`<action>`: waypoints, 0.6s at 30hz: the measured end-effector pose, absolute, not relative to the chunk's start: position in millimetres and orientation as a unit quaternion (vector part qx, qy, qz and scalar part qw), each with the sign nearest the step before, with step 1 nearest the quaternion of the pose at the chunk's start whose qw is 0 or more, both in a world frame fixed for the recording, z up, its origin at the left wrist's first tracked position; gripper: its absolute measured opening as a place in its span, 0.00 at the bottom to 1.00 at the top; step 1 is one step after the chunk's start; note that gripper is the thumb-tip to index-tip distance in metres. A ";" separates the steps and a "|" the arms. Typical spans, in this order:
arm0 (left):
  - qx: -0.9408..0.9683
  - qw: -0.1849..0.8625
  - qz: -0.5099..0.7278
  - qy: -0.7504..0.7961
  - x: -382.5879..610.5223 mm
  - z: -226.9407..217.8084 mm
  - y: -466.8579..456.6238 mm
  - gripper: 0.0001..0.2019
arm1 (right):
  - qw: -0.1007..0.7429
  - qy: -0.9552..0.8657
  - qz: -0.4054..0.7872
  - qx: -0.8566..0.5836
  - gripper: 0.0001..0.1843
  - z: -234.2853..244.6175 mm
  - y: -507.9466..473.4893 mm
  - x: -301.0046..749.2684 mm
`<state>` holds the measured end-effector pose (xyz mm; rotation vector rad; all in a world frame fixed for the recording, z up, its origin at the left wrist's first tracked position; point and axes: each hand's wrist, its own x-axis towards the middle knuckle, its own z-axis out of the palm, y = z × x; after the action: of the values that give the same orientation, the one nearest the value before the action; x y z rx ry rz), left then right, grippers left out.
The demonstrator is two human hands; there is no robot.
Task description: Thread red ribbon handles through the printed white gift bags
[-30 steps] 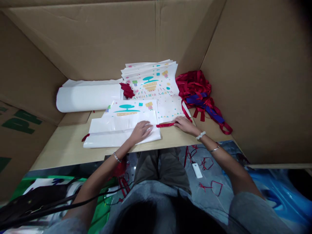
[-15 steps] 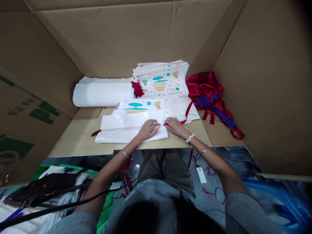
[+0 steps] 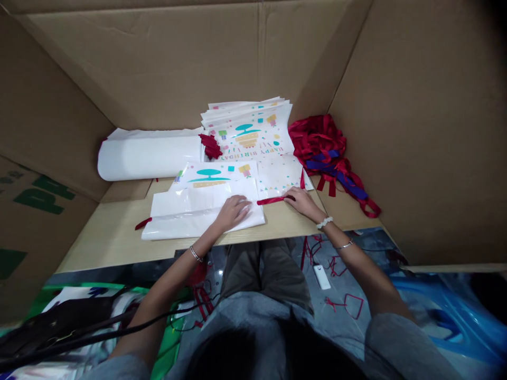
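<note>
My left hand [image 3: 233,213] lies with its fingers stretched out on a folded white plastic sheet [image 3: 190,224] at the table's front. The far part of this sheet shows a printed cake and gifts. My right hand [image 3: 303,202] pinches a red ribbon [image 3: 271,200], which runs straight from the sheet's right edge to my fingers. Beyond the fingers, the ribbon's loose end stands up. Another bit of red ribbon [image 3: 143,224] sticks out at the fold's left end. Behind my right hand lies a stack of "Happy Birthday" printed sheets [image 3: 279,171].
A thick bundle of folded white sheets [image 3: 150,157] lies at the back left, with short red ribbon pieces [image 3: 210,146] beside it. Red and purple ribbons [image 3: 320,141] heap at the back right. Cardboard walls [image 3: 158,63] enclose the table [image 3: 99,237]. A white power bank-like object [image 3: 321,277] lies below.
My right hand has moved right, away from the sheet's edge, drawing the red ribbon out straight. My left hand stays on the sheet. The whole view has shifted slightly.
</note>
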<state>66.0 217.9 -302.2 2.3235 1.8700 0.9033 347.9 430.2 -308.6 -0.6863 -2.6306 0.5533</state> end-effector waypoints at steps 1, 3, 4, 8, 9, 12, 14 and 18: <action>0.746 0.013 0.289 0.600 66.2 -301.9 217.9 0.19 | 0.190 -0.928 0.209 -0.242 0.10 -309.3 429.7 347.9; 0.746 0.014 0.286 0.601 66.4 -301.9 218.1 0.19 | 0.201 -0.920 0.229 -0.248 0.10 -311.0 426.6 345.2; 0.746 0.014 0.285 0.602 66.3 -302.0 218.2 0.19 | 0.202 -0.916 0.234 -0.255 0.10 -311.9 424.2 342.8; 0.746 0.014 0.288 0.601 66.2 -302.3 218.4 0.18 | 0.192 -0.901 0.228 -0.316 0.09 -313.6 411.3 331.4; 0.745 0.015 0.288 0.601 66.3 -302.2 218.4 0.18 | 0.192 -0.895 0.227 -0.333 0.09 -313.4 407.7 328.8; 0.744 0.017 0.290 0.602 66.9 -301.4 218.3 0.18 | 0.192 -0.880 0.249 -0.356 0.09 -311.7 397.2 321.1; 0.742 0.018 0.291 0.603 67.2 -300.9 218.4 0.19 | 0.188 -0.872 0.281 -0.353 0.10 -309.9 390.0 314.8; 0.740 0.017 0.291 0.606 67.1 -301.2 218.7 0.18 | 0.186 -0.852 0.356 -0.337 0.11 -305.1 375.5 295.1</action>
<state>67.1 218.7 -301.2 2.3008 1.8845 0.9043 295.1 375.5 -305.1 -0.9485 -2.3983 1.0012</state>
